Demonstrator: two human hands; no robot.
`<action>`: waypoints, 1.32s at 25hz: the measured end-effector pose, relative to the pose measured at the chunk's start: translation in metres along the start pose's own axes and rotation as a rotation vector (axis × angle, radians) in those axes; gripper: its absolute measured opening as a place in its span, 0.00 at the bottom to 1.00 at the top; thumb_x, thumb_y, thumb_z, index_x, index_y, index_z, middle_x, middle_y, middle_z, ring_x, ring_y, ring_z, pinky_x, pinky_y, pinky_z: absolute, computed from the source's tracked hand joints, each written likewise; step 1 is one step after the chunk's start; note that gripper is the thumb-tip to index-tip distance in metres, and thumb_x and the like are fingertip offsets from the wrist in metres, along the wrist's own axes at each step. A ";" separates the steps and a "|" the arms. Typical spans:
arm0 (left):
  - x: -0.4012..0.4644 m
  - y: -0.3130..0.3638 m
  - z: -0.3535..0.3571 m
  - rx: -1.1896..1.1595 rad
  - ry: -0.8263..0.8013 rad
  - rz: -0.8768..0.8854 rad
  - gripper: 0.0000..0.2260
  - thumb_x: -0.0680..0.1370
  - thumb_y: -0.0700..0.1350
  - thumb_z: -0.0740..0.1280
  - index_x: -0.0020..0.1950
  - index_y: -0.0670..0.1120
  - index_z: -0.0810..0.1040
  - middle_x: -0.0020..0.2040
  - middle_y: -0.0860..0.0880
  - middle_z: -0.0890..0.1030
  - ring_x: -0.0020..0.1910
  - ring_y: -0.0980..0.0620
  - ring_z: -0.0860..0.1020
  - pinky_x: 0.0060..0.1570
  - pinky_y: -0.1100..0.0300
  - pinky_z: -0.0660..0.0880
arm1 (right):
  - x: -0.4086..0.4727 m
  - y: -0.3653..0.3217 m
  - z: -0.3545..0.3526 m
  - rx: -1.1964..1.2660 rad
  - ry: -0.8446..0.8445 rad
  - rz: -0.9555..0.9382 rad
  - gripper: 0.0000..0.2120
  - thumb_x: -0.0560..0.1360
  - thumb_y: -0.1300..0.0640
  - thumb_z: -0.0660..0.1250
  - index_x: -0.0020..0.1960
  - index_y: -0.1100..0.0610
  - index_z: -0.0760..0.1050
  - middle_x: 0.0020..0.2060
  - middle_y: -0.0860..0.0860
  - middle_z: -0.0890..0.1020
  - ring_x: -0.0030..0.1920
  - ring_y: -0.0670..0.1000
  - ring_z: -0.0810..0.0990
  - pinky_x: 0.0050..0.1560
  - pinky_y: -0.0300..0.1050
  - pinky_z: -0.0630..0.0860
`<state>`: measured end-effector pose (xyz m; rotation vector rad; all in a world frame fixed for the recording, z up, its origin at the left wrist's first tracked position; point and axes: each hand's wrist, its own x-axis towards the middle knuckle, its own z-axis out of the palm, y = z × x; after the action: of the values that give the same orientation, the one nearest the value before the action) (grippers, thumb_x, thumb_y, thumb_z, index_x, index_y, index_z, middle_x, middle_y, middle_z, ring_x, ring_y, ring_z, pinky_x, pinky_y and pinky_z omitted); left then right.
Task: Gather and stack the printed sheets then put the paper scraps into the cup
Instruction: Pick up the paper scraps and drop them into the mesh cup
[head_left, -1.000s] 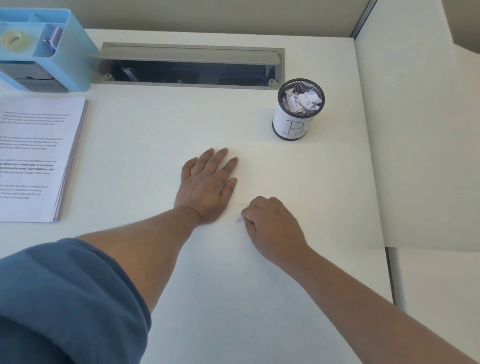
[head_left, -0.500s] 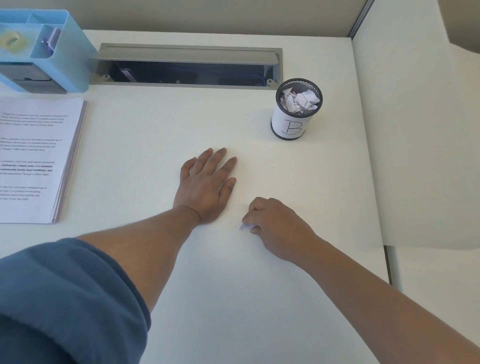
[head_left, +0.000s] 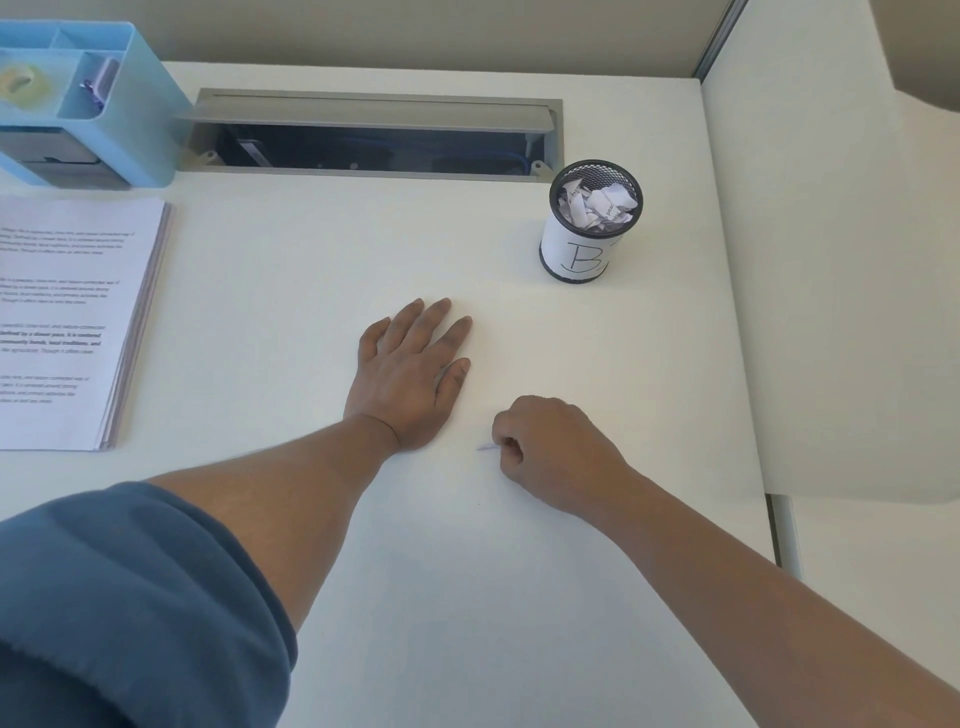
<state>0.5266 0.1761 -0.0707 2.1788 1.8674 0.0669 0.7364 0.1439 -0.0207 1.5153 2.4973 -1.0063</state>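
Observation:
The printed sheets (head_left: 67, 322) lie in one neat stack at the desk's left edge. A black mesh cup (head_left: 592, 223) with a white label marked B stands at the back right, filled with crumpled paper scraps (head_left: 597, 205). My left hand (head_left: 410, 374) rests flat on the desk with straight fingers. Just right of it my right hand (head_left: 556, 449) is curled on the desk, its fingertips pinching a small paper scrap (head_left: 487, 447) whose tip sticks out to the left.
A light blue desk organiser (head_left: 88, 104) stands at the back left. A grey cable tray opening (head_left: 374, 135) runs along the back of the desk. A white partition panel (head_left: 831, 286) bounds the right side.
My right hand has slid slightly towards me and to the right, still curled over the small scrap. My left hand stays flat in place.

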 end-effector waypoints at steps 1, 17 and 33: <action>0.000 0.000 0.000 0.002 -0.001 -0.001 0.25 0.85 0.59 0.47 0.82 0.58 0.59 0.84 0.55 0.54 0.83 0.49 0.48 0.79 0.49 0.44 | -0.001 0.002 -0.006 0.108 0.029 0.048 0.07 0.73 0.63 0.62 0.41 0.55 0.76 0.37 0.49 0.77 0.39 0.53 0.76 0.40 0.49 0.75; 0.000 0.000 0.001 0.010 -0.004 0.001 0.26 0.84 0.60 0.45 0.82 0.59 0.58 0.84 0.56 0.53 0.83 0.49 0.48 0.79 0.50 0.42 | 0.046 0.035 -0.146 0.451 0.614 0.161 0.03 0.71 0.59 0.72 0.39 0.52 0.83 0.34 0.46 0.84 0.33 0.43 0.78 0.37 0.34 0.74; 0.000 0.000 0.001 0.002 0.001 0.007 0.26 0.84 0.60 0.45 0.82 0.59 0.59 0.84 0.55 0.54 0.83 0.48 0.49 0.79 0.50 0.42 | 0.084 0.052 -0.160 0.129 0.788 0.164 0.11 0.73 0.66 0.64 0.49 0.56 0.82 0.41 0.49 0.84 0.45 0.54 0.82 0.50 0.52 0.80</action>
<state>0.5263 0.1759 -0.0716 2.1870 1.8618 0.0669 0.7790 0.3135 0.0484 2.4995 2.6995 -0.6216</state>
